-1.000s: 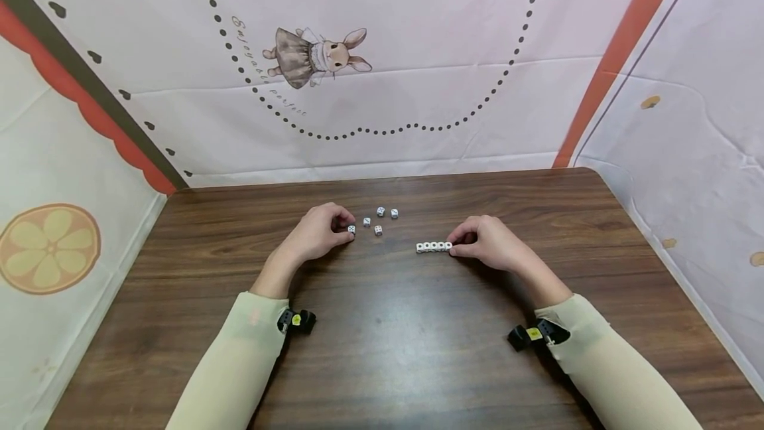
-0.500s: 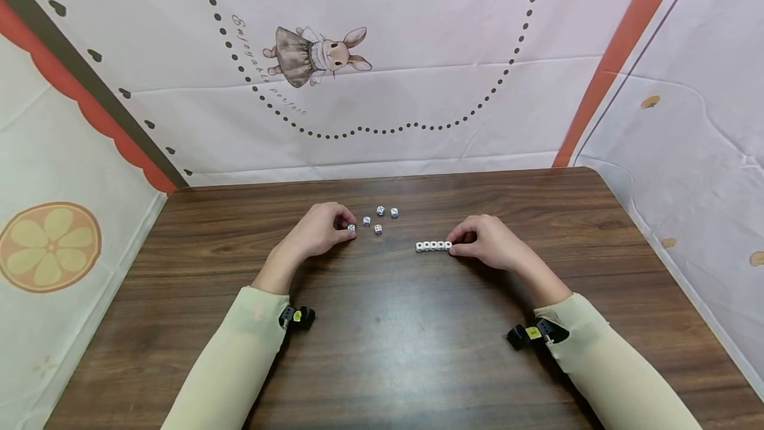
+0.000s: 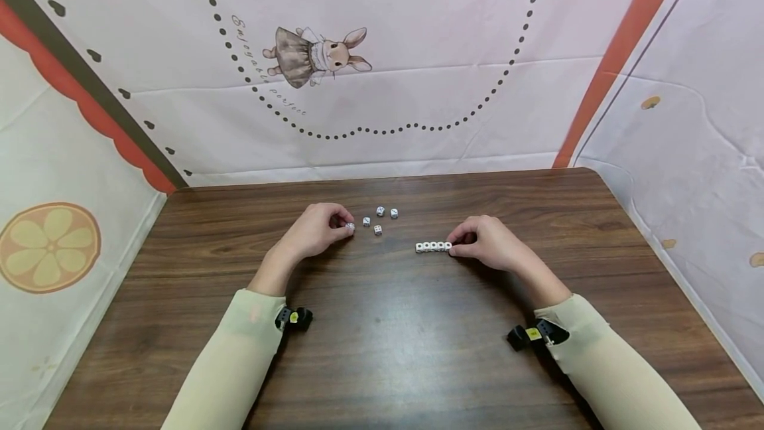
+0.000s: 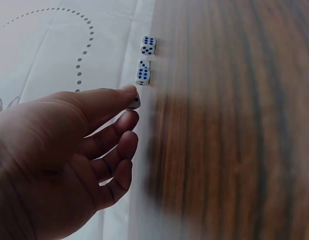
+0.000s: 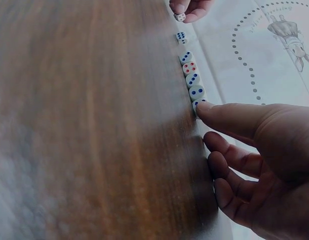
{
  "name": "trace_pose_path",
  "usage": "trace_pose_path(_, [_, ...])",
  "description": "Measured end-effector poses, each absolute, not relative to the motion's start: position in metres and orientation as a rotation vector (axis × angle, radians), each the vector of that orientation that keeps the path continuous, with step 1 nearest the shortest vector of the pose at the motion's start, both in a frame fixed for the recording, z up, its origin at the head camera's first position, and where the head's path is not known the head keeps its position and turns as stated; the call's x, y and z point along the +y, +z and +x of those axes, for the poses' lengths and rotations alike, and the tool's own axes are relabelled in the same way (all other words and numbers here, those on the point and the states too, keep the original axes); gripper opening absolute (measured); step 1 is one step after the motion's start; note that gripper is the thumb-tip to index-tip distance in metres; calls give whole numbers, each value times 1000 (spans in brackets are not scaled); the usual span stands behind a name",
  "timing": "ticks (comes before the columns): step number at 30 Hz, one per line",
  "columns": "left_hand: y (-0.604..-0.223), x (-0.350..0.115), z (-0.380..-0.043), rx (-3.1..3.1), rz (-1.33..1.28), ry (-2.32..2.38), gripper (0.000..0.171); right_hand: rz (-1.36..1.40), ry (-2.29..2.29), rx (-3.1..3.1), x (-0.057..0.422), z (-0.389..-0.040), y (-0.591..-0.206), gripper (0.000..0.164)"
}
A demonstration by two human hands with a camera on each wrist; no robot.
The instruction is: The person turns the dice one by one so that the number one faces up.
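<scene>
My left hand pinches a small white die between thumb and fingertips, on the left side of several loose dice. Most of that die is hidden by the thumb in the left wrist view. Further right, several white dice stand side by side in a straight row, each with a single large pip on top. My right hand holds the die at the row's right end between thumb and forefinger. Blue and red pips show on the row's near sides in the right wrist view.
Between the hands lie several loose dice: one at the back, one right of it, one nearest the left hand and one in front. The brown wooden table ends at a printed cloth backdrop.
The die in my left hand has turned between the fingers, and that hand has drawn slightly left. My right hand and the row have stayed in place.
</scene>
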State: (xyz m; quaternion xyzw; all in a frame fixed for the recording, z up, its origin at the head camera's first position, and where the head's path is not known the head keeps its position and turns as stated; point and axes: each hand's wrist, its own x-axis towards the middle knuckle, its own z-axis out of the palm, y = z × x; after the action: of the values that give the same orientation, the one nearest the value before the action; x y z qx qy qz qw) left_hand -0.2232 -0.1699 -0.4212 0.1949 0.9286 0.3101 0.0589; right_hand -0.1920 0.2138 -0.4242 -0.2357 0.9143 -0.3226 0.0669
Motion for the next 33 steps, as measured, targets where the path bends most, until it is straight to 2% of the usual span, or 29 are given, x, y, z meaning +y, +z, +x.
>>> trace_pose_path(33, [-423,-184,-215,2775,547,1032,7,-678,-968,2751,208,-192,-424,11])
